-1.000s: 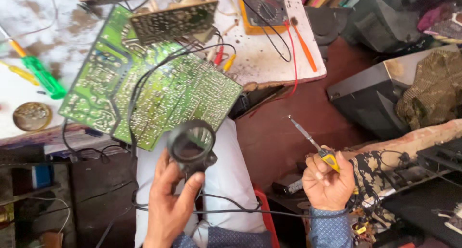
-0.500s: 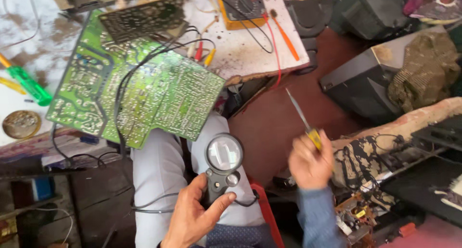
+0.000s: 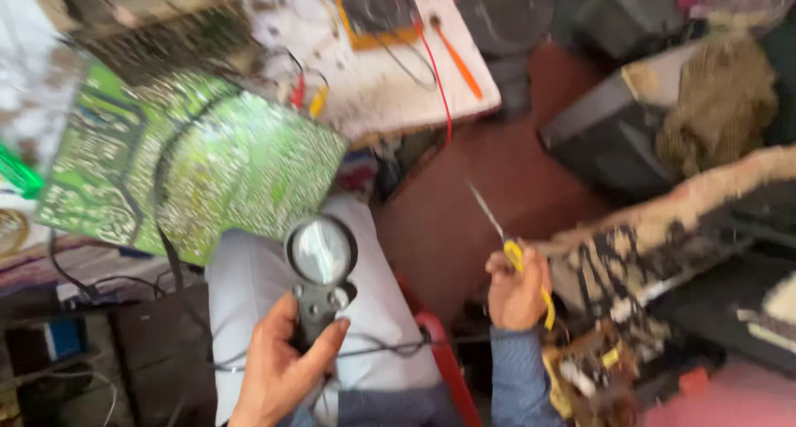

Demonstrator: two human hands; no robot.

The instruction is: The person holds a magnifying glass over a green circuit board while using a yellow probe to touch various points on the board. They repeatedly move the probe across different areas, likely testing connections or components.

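Observation:
My left hand (image 3: 278, 369) grips the black handle of a round magnifying glass (image 3: 320, 253), held upright over my lap in white trousers (image 3: 249, 278). My right hand (image 3: 516, 290) holds a yellow-handled soldering iron (image 3: 507, 240) with its thin metal tip pointing up and to the left. A large green circuit board (image 3: 191, 162) lies tilted at the bench edge, just left of and above the magnifier, with a black cable (image 3: 162, 228) draped across it. The frame is blurred by motion.
A white bench top (image 3: 390, 87) carries a yellow-cased meter (image 3: 377, 12) with red and black leads and an orange probe (image 3: 456, 58). A dark device casing (image 3: 613, 137) and a frayed cloth-covered chassis (image 3: 696, 220) stand at the right. Red-brown floor (image 3: 464, 203) lies between.
The view has swung and blurred. My left hand turned the magnifier from face-down to upright and drew it back over my lap. My right hand with the soldering iron stayed at the right.

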